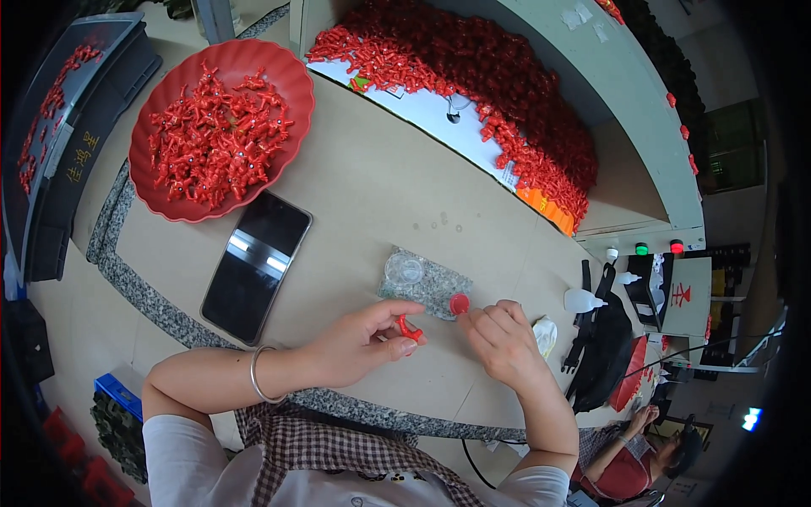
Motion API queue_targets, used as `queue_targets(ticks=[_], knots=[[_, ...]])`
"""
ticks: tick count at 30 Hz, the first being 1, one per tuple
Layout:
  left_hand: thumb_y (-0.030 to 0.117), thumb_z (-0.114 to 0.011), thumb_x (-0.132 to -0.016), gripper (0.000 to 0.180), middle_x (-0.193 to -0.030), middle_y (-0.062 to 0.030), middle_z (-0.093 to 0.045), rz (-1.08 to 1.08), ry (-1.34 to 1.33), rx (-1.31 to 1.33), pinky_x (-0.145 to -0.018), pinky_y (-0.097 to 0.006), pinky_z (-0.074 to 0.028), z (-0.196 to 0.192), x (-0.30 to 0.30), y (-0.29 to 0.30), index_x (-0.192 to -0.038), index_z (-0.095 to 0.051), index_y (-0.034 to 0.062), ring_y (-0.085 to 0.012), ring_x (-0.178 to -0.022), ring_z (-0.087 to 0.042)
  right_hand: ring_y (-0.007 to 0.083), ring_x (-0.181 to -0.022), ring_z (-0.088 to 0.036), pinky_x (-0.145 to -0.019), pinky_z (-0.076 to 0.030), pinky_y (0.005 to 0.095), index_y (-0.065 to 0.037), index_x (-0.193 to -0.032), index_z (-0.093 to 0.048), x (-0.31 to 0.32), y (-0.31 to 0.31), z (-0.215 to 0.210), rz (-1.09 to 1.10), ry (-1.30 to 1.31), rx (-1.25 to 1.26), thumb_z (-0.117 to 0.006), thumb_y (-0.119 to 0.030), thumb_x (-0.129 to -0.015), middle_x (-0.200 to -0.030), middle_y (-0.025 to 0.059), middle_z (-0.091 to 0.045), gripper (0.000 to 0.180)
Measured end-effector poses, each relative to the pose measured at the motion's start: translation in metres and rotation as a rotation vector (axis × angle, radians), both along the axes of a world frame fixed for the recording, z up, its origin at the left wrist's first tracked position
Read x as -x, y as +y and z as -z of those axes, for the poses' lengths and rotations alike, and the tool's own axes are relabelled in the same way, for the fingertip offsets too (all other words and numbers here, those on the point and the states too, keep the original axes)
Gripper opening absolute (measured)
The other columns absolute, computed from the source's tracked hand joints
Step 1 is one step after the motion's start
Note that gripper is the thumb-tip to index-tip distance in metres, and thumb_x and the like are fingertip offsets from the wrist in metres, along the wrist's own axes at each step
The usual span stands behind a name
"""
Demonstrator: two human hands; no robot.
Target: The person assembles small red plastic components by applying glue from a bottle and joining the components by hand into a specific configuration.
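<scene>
My left hand point(359, 345) pinches a small red plastic piece point(409, 329) between thumb and fingers, just above the near part of the table. To its right, my right hand point(507, 345) has its fingertips drawn together beside a small round red dish or cap point(459, 303). Whatever those fingertips hold, if anything, is too small or hidden to make out. The red round thing rests at the right end of a speckled grey stone slab point(443, 275). A clear round lid-like disc point(404, 269) lies on the slab's left part.
A red fluted bowl point(296, 80) full of red pieces stands far left, with a dark phone point(256, 269) nearer me. A shelf point(625, 215) at the back holds a large red heap. Rightward are a white squeeze bottle point(581, 301), a black bag point(604, 355) and another person point(638, 460).
</scene>
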State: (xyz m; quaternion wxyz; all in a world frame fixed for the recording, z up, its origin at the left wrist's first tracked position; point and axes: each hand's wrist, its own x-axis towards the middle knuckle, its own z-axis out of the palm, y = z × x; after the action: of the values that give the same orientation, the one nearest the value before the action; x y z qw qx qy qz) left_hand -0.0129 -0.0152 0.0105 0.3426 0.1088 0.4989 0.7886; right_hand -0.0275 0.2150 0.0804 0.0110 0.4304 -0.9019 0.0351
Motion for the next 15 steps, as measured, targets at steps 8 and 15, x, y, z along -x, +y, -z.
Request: queue_targets(ticks=[8,15], knots=[[0.011,-0.051,-0.089,0.039,-0.103,-0.0074,-0.059,0.017,0.021,0.032,-0.079,-0.025,-0.045,-0.0014,0.0013,-0.0007,-0.126,-0.038,0.0034,-0.0092,-0.086,-0.054,0.0187,-0.077,-0.054,-0.074,-0.042,0.0327,0.001,-0.09,-0.06,0.0021,-0.0008,-0.0008,0.004,-0.033,0.029,-0.055,-0.007,-0.063,-0.087,0.0059,-0.056,0.029],[0.005,-0.054,-0.087,0.029,-0.101,-0.008,-0.058,0.013,-0.02,-0.02,-0.079,-0.025,-0.046,0.0072,-0.0001,0.0003,-0.115,-0.044,0.0035,-0.0109,-0.089,-0.055,0.02,-0.075,-0.054,-0.073,-0.042,0.0322,-0.002,-0.089,-0.061,0.0002,0.002,0.0038,0.058,-0.061,0.108,-0.058,-0.003,-0.061,-0.084,0.0059,-0.055,0.029]])
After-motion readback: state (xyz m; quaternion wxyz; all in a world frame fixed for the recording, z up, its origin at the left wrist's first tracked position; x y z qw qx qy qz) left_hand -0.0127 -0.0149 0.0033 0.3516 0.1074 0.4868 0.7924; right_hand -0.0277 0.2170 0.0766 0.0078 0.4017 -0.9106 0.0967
